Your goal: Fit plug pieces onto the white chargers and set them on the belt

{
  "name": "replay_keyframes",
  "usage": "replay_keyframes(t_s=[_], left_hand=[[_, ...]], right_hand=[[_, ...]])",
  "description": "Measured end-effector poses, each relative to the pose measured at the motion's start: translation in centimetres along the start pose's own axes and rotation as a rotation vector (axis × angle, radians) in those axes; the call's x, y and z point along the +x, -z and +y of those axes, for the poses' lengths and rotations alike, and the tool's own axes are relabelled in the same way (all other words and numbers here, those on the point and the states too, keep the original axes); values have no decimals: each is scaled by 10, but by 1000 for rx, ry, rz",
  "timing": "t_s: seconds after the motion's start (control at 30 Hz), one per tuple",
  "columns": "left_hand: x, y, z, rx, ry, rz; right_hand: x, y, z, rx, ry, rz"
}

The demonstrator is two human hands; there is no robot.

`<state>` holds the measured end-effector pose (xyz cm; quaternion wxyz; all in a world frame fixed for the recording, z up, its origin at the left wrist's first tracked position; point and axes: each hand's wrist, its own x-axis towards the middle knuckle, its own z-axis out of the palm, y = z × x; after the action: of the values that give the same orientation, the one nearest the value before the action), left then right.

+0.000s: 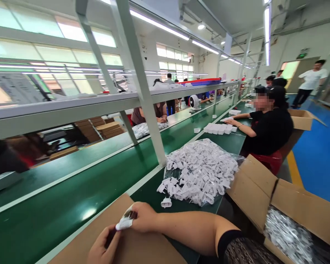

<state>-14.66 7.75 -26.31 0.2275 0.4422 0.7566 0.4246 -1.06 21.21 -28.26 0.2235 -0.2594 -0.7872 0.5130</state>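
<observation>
Both of my hands are low in the head view, over a brown cardboard sheet (143, 245). Between them is a small white piece (124, 223), its details partly covered by fingers. My right hand (145, 217) pinches its upper right end. The thumb and fingers of my left hand (106, 244) close on its lower left end. Just beyond my right forearm, one loose white plastic part (166, 202) lies on the green tabletop. Behind it spreads a large heap of similar white parts (200, 168) on clear plastic.
A green conveyor (99, 187) runs diagonally past a metal post (150, 110). At the right stands an open carton (305, 209) holding bagged parts. A seated person in black (275, 124) works beyond the heap, near stacked white pieces (218, 128).
</observation>
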Motion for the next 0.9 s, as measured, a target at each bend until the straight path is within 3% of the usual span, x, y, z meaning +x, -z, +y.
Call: replay_keyframes(t_s=[0.27,0.47,0.7,0.9], left_hand=[[-5,-7,-3,-2,-103,7],[0,-7,-4,-7,-164,-6],[4,-13,4,7,-201,78],[11,-12,5,-10,-158,113]], right_hand=[[0,-1,1,179,13,4],[2,5,1,109,47,-2],[-2,16,-11,70,156,-24],[7,23,-13,88,124,-109]])
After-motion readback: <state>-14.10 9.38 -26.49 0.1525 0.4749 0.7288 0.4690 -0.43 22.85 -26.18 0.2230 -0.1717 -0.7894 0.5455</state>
